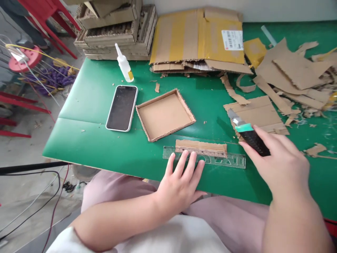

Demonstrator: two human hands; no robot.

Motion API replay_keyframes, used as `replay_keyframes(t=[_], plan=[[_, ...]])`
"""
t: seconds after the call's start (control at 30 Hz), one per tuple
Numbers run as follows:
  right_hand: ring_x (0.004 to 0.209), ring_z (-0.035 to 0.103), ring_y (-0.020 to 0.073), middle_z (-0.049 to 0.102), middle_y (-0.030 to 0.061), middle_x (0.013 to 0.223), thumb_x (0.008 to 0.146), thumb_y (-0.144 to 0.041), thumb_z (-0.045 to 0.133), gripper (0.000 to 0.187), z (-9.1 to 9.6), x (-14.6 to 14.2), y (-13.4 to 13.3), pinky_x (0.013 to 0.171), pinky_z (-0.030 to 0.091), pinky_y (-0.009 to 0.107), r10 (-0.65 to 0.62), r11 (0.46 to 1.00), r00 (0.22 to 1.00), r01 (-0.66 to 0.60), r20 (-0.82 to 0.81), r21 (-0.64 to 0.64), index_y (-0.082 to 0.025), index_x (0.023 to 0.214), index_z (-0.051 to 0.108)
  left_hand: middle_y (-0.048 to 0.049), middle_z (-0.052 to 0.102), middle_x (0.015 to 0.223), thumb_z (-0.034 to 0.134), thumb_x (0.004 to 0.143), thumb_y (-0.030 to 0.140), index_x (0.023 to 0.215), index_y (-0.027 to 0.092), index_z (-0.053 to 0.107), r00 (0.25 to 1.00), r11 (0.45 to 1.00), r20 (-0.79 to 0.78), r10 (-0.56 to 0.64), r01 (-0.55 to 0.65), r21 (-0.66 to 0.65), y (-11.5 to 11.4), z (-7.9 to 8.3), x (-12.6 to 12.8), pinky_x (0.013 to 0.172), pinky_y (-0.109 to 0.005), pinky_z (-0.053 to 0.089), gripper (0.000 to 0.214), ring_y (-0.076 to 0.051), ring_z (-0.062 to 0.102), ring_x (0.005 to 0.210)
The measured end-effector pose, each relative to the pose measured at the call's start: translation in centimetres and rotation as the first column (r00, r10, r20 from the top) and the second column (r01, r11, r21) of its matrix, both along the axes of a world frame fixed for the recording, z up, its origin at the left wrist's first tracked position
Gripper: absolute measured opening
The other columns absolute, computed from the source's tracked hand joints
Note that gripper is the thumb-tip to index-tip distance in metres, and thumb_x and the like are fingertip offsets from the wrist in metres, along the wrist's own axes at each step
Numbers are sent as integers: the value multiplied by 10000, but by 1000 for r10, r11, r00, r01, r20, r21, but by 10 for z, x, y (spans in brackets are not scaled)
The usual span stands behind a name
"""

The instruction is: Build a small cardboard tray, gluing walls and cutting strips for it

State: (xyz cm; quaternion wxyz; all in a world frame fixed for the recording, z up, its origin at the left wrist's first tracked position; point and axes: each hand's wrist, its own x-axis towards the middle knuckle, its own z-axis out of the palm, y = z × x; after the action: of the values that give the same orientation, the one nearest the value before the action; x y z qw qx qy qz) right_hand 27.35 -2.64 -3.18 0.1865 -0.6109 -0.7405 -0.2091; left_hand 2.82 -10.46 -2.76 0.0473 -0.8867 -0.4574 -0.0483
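My left hand [181,179] lies with its fingers spread on a clear plastic ruler [238,161] at the table's front. Along the ruler's far side is a narrow cardboard strip [201,146], partly overlapped by the ruler. My right hand [283,161] is closed round a black and green utility knife [250,135], raised to the right of the ruler, its blade end pointing away and left. Beyond the strip lies a shallow cardboard tray [165,116] with low walls. Under and behind the knife rests a flat cardboard piece [268,112].
A phone [121,108] and a white glue bottle [124,66] are left of the tray. Stacked cardboard trays [113,38] and a taped cardboard box [181,35] line the back. Cardboard scraps [297,70] heap at the right. The green table [71,130] ends at the left.
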Motion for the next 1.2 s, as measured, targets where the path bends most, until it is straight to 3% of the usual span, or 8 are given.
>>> replay_keyframes(t=[0.17,0.27,0.4,0.57,0.9,0.97,1.1,1.2], plan=[[758,644,238,707,105,877,803,-398,652,377,5,-6,3,619,486,317,-5,1000,999,4,33,16,-151,1085,683,-98,481,1425,328,903,601,1391,167,418,1000,1000,14,-9,9,1,1,-1,-2,1022,-506,395,659,-308,440,1298],[862,621,251,681,125,948,826,-314,635,327,15,-23,-1,776,505,367,165,986,986,-165,-36,17,-147,1106,656,-102,484,1422,336,905,592,1383,167,428,999,1000,40,-19,18,12,1,-2,-5,1026,-502,394,646,-305,442,1299],[883,606,223,674,88,929,837,-251,621,283,22,-52,-17,820,499,363,480,821,861,-509,-170,-260,-166,1107,641,-116,499,1406,357,904,578,1363,157,453,996,999,93,-18,15,38,-1,-5,-10,1031,-487,391,631,-305,458,1286],[920,580,244,650,96,987,831,-274,621,237,19,-61,-27,826,494,390,397,792,895,-446,-203,-417,-187,1050,655,-154,561,1324,472,898,453,1260,124,552,968,995,246,-52,29,96,8,4,-33,978,-396,443,495,-288,518,1220],[744,594,183,616,20,751,842,-248,533,164,51,-63,-23,683,482,322,246,673,855,-490,-457,-554,-226,696,461,-218,632,1092,445,901,451,1333,61,470,799,850,362,481,-526,30,74,12,-105,877,-456,452,583,-309,582,971],[718,622,159,644,29,837,871,-324,498,162,62,-64,-16,651,488,294,117,703,797,-487,-592,-517,-229,755,437,-188,651,941,412,910,448,1358,59,448,787,829,322,527,-559,12,77,11,-104,820,-438,458,593,-305,589,882],[680,624,171,653,32,832,812,-394,556,253,72,-93,34,630,481,302,-63,900,721,-257,-690,-351,-223,967,454,-156,668,845,409,912,431,1385,49,404,763,816,328,557,-576,-48,78,13,-99,799,-409,458,608,-294,601,828],[809,624,215,681,60,922,730,-388,657,590,64,-134,80,756,468,353,-143,881,797,-167,-586,-443,-215,1251,440,-143,700,884,435,905,342,1369,56,416,738,833,423,527,-547,-82,77,13,-95,848,-402,453,545,-268,616,844]])
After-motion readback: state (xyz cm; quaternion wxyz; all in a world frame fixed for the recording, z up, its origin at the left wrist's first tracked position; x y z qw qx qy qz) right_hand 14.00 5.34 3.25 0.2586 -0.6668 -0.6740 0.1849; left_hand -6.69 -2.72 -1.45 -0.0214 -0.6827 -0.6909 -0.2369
